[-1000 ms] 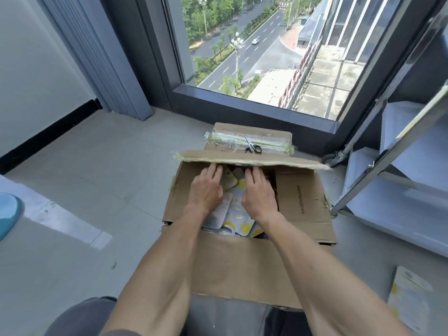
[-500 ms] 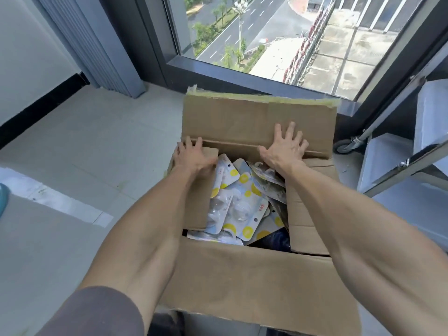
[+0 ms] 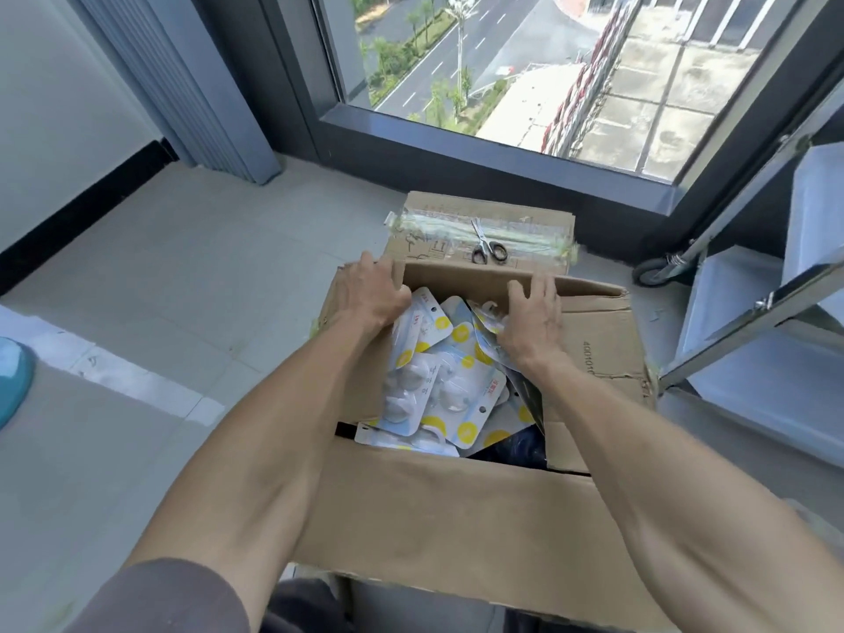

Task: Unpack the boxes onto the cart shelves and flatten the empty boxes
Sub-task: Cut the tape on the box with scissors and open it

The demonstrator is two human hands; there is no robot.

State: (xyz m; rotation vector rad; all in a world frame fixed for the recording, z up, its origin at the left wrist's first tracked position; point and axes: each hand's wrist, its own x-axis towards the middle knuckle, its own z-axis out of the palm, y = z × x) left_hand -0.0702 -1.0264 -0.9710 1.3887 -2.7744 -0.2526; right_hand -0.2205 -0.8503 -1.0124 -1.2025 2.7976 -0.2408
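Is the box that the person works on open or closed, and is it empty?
Open, not empty. The box has its flaps folded outward, and packets fill its inside.

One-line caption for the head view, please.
Both hands, left and right, press apart the flaps of an open cardboard box full of blister packs; scissors lie behind.
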